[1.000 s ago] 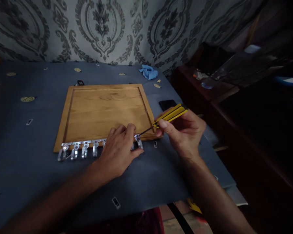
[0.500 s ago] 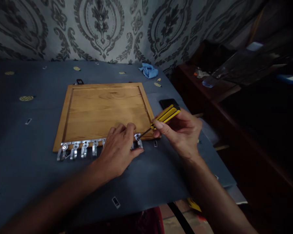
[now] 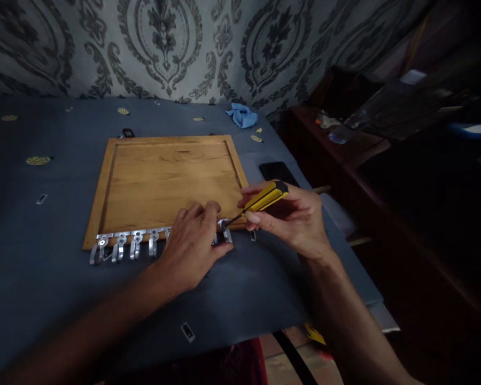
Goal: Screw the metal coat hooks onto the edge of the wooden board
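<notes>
A wooden board (image 3: 168,182) with a raised frame lies flat on the cloth-covered table. Along its near edge runs a metal hook rail (image 3: 137,240) with several silver hooks jutting toward me. My left hand (image 3: 194,243) grips the rail near its right end, thumb by the last hook and fingers over the board's edge; it hides the rail's middle part. Between the fingertips of my right hand (image 3: 292,219) is a yellow-and-black screwdriver (image 3: 266,198), tilted, its shaft pointing down-left. The tip meets the rightmost hook (image 3: 226,230); any screw under it is too small to make out.
Past the board's right side lies a black phone (image 3: 278,172). A crumpled blue cloth (image 3: 242,116) sits at the table's back right, and a small black frame-like piece (image 3: 128,132) behind the board. A clear bottle (image 3: 361,112) is on the dark red furniture at right.
My right hand has shifted slightly left and its fingers have rolled the screwdriver's handle, while the tip stays at the last hook. My left hand keeps its place on the rail.
</notes>
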Demonstrator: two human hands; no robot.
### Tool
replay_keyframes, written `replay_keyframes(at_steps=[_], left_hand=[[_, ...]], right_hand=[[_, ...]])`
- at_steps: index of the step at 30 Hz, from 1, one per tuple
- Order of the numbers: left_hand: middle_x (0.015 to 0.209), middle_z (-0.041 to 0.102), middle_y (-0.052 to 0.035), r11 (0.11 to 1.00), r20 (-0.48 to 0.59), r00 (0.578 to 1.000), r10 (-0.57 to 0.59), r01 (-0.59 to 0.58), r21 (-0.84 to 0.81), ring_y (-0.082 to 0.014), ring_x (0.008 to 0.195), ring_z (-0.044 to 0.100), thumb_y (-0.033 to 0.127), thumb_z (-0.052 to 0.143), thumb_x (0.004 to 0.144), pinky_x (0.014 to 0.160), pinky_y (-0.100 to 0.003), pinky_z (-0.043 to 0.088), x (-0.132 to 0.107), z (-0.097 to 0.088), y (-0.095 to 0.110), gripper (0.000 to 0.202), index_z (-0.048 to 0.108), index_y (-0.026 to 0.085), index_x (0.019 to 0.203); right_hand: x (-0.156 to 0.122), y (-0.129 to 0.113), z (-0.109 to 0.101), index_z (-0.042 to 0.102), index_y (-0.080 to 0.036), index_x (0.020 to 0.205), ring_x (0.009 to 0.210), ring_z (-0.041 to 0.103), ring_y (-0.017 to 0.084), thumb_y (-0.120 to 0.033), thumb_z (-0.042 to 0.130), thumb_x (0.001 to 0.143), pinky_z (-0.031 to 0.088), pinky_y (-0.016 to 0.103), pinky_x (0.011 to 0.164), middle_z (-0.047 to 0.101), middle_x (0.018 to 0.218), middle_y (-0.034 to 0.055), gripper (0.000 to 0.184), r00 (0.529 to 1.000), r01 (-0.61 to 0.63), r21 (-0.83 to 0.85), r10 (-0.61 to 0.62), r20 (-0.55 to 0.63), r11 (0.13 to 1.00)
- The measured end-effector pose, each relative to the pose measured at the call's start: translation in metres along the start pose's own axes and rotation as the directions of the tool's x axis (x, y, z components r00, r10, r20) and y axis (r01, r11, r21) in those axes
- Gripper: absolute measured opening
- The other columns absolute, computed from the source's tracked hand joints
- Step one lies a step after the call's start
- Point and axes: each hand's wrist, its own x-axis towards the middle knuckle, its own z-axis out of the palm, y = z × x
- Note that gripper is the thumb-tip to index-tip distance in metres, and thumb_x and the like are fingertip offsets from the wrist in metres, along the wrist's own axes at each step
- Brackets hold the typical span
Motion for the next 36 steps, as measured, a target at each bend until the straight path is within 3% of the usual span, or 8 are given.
replay_keyframes(at_steps=[5,14,18,22,27,36], left_hand=[[0.111,0.066,-0.007,1.0,-0.002,1.0,0.004,-0.004,-0.009,-0.0289,0.108,0.061,0.027,0.082,0.08,0.092,-0.044,0.047,0.0,0.001,0.0,0.047,0.046,0.02,0.11],[0.111,0.066,-0.0075,1.0,-0.001,1.0,0.003,-0.003,-0.019,-0.03,0.109,0.061,0.027,0.082,0.079,0.093,-0.045,0.047,0.0,0.0,0.0,0.047,0.046,0.02,0.109],[0.111,0.066,-0.0075,1.0,-0.005,1.0,0.008,-0.008,-0.016,-0.0301,0.109,0.061,0.027,0.082,0.079,0.092,-0.045,0.047,0.0,0.001,-0.001,0.047,0.046,0.02,0.108],[0.11,0.066,-0.0078,1.0,-0.018,0.999,0.029,-0.029,-0.009,-0.0299,0.108,0.061,0.028,0.082,0.079,0.092,-0.045,0.048,0.0,0.001,-0.002,0.047,0.046,0.02,0.109],[0.109,0.067,-0.0074,1.0,-0.021,1.0,0.021,-0.021,-0.006,-0.0295,0.106,0.062,0.028,0.083,0.078,0.091,-0.045,0.048,0.0,0.001,-0.002,0.048,0.047,0.02,0.108],[0.111,0.066,-0.0088,1.0,0.0,1.0,0.014,-0.014,-0.013,-0.0309,0.107,0.061,0.028,0.082,0.079,0.092,-0.047,0.048,0.0,0.0,-0.001,0.046,0.047,0.02,0.108]], right_hand=[[0.001,-0.001,-0.002,0.076,-0.02,0.078,0.053,0.064,0.01,-0.032,0.087,0.073,0.057,0.023,0.049,0.073,0.081,0.0017,0.017,0.997,0.041,-0.028,-0.04,0.059,0.999],[0.003,0.009,0.009,0.067,-0.021,0.068,0.051,0.055,0.009,-0.033,0.094,0.063,0.047,0.022,0.044,0.061,0.064,-0.0045,0.029,0.982,0.118,-0.153,-0.138,-0.13,0.981],[0.002,0.013,0.01,0.071,-0.023,0.077,0.05,0.054,0.007,-0.029,0.092,0.065,0.043,0.023,0.042,0.065,0.073,-0.0044,0.025,0.976,0.113,-0.157,-0.139,-0.169,0.981],[-0.001,0.013,0.007,0.074,-0.023,0.074,0.057,0.059,0.01,-0.026,0.087,0.073,0.045,0.024,0.046,0.073,0.084,-0.0004,0.013,0.967,0.169,-0.234,-0.207,-0.147,0.958],[-0.004,0.012,0.006,0.077,-0.026,0.085,0.051,0.057,0.008,-0.023,0.081,0.079,0.043,0.025,0.044,0.073,0.082,-0.0012,0.007,0.936,0.141,-0.29,-0.223,-0.273,0.947],[-0.003,0.015,0.009,0.076,-0.025,0.081,0.054,0.059,0.009,-0.027,0.086,0.074,0.046,0.025,0.046,0.071,0.082,-0.0011,0.013,0.965,0.111,-0.244,-0.163,-0.205,0.963]])
